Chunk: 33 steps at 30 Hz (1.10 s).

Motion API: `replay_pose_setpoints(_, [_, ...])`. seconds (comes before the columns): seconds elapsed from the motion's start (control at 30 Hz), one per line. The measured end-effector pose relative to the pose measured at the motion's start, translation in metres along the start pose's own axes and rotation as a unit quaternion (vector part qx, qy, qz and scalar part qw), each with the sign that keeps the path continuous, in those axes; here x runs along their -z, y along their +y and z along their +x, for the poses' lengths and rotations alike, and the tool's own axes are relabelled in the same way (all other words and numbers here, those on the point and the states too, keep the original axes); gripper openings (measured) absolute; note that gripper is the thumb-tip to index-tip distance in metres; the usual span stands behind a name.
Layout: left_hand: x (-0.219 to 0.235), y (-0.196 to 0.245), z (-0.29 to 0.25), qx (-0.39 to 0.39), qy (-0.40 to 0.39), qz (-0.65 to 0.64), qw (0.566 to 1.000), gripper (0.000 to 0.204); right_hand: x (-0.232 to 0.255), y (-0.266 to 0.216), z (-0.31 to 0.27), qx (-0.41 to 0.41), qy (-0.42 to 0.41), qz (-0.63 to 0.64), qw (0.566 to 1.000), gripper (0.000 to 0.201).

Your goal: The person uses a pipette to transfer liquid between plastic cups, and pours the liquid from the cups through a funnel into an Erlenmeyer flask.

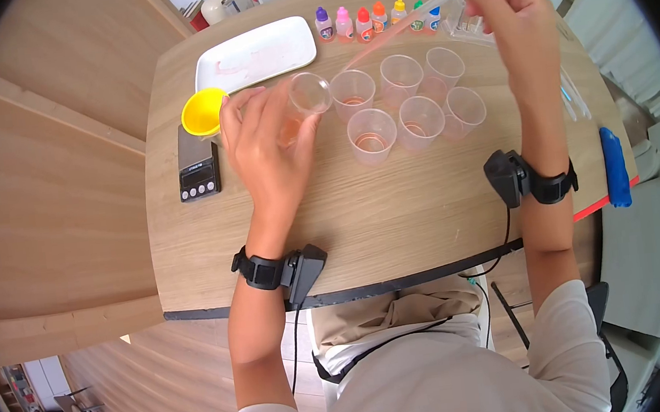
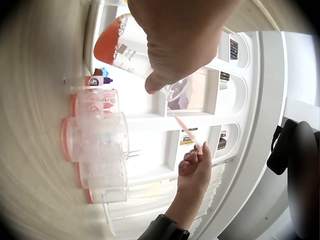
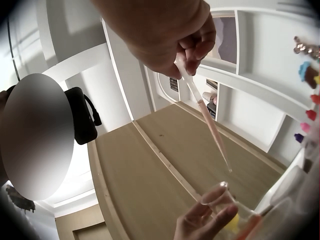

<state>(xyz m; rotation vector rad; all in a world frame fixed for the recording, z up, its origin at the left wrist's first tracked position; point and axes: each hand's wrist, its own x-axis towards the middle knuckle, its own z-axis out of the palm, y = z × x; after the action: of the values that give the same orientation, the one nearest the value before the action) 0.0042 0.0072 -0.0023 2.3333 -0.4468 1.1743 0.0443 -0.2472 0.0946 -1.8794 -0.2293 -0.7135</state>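
My left hand (image 1: 268,148) grips a clear conical flask (image 2: 135,47), tilted, with orange-red liquid in its base. High at the right, my right hand (image 1: 525,33) pinches the bulb end of a plastic dropper pipette (image 3: 212,125). Pink liquid fills much of the pipette's stem, which slants down to the left. In the right wrist view its tip hangs just above the flask's mouth, apart from it. Several clear plastic cups (image 1: 372,139) stand grouped right of the flask, with shallow reddish liquid visible in some.
Small dropper bottles (image 1: 363,25) with coloured caps line the back. A white tray (image 1: 300,36) lies at back left. Nearby, a yellow cup (image 1: 203,111) stands by a black pocket scale (image 1: 200,175). At the right edge lie clear stirring sticks (image 1: 572,96) and a blue cloth-like item (image 1: 615,164).
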Motion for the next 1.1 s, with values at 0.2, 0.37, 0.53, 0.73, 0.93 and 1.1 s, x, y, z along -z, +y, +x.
replay_pose_setpoints(0.2, [-0.001, 0.000, 0.001, 0.008, -0.008, -0.001, 1.000, 0.043, 0.015, 0.013, 0.015, -0.028, 0.026, -0.105, 0.994, 0.027])
replay_pose_setpoints(0.37, [-0.001, -0.001, 0.000, 0.007, -0.008, 0.000, 1.000, 0.042, 0.008, 0.034, 0.017, 0.060, -0.025, -0.156, 0.986, 0.030])
replay_pose_setpoints(0.53, [-0.001, -0.001, 0.000, 0.011, -0.012, 0.001, 1.000, 0.042, 0.003, 0.034, 0.014, 0.053, -0.039, -0.178, 0.982, 0.030])
replay_pose_setpoints(0.73, [-0.002, -0.002, -0.001, 0.013, -0.012, 0.005, 1.000, 0.042, 0.001, 0.038, 0.013, 0.077, -0.023, -0.204, 0.976, 0.032])
replay_pose_setpoints(0.93, [-0.002, -0.002, 0.000, 0.011, -0.010, 0.003, 1.000, 0.042, -0.001, 0.035, 0.011, 0.098, -0.012, -0.241, 0.965, 0.034])
replay_pose_setpoints(1.1, [-0.001, -0.002, 0.000, 0.011, -0.012, 0.003, 1.000, 0.041, -0.002, 0.037, 0.010, 0.111, -0.019, -0.259, 0.959, 0.034])
